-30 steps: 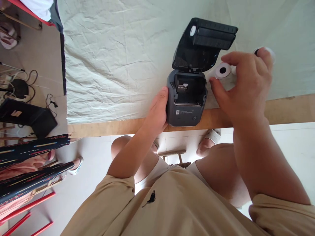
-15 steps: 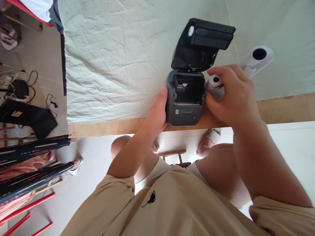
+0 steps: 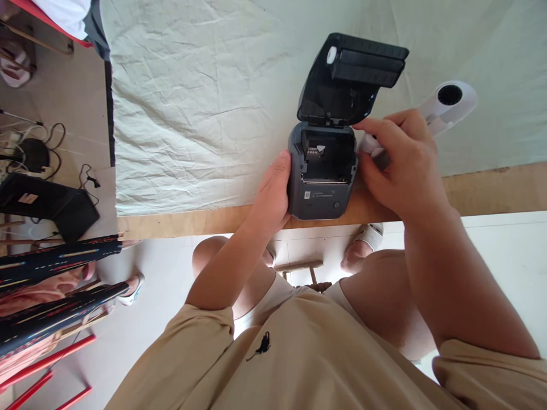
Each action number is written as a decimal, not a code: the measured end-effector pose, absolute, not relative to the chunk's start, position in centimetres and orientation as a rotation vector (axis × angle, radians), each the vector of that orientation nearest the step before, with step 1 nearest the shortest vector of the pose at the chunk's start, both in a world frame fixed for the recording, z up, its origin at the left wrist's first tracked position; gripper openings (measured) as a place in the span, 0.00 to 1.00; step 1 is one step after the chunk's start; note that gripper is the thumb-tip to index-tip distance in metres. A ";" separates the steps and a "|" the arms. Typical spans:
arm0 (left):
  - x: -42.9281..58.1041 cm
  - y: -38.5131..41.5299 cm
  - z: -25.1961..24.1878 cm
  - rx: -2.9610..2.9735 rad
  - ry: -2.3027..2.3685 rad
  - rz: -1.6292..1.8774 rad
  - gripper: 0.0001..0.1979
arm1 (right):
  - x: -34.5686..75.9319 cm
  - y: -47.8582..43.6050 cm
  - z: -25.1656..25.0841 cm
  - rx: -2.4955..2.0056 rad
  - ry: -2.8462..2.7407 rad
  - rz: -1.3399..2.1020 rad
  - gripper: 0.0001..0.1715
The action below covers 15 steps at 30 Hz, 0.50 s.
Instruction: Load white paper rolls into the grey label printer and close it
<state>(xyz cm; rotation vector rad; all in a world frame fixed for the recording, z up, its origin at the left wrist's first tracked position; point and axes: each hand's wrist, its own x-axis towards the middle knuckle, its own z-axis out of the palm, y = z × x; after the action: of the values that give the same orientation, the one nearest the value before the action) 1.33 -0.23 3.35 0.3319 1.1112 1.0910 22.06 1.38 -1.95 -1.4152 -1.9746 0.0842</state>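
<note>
A small dark grey printer sits at the near edge of the table, its lid flipped up and its paper bay bare. My left hand rests flat against the printer's left side, fingers together. My right hand is curled over a small white paper roll just right of the printer, fingers wrapped round it; most of the roll is hidden. A second, larger white roll lies beyond my right hand.
A wrinkled pale cloth covers the table, leaving a bare wooden strip along the near edge. To the left, on the floor, lie a black box, cables and patterned fabric. My knees and sandals show under the table.
My right hand came down from the far roll onto the small roll beside the printer and closed round it. The left hand and the printer stayed put.
</note>
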 end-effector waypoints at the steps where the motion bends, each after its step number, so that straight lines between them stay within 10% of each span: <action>1: 1.3 -0.2 3.3 0.335 1.119 1.093 0.23 | 22.1 1.3 -1.5 -1.409 -1.969 0.097 0.32; 15: 1.1 -0.5 3.4 0.440 1.120 1.105 0.20 | 17.9 0.4 2.4 -1.201 -1.939 0.070 0.15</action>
<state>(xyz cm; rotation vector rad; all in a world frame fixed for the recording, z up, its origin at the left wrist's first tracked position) 1.12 -0.52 3.39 0.4404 1.1199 1.1046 17.94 0.44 2.39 -1.2011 -1.9394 0.0697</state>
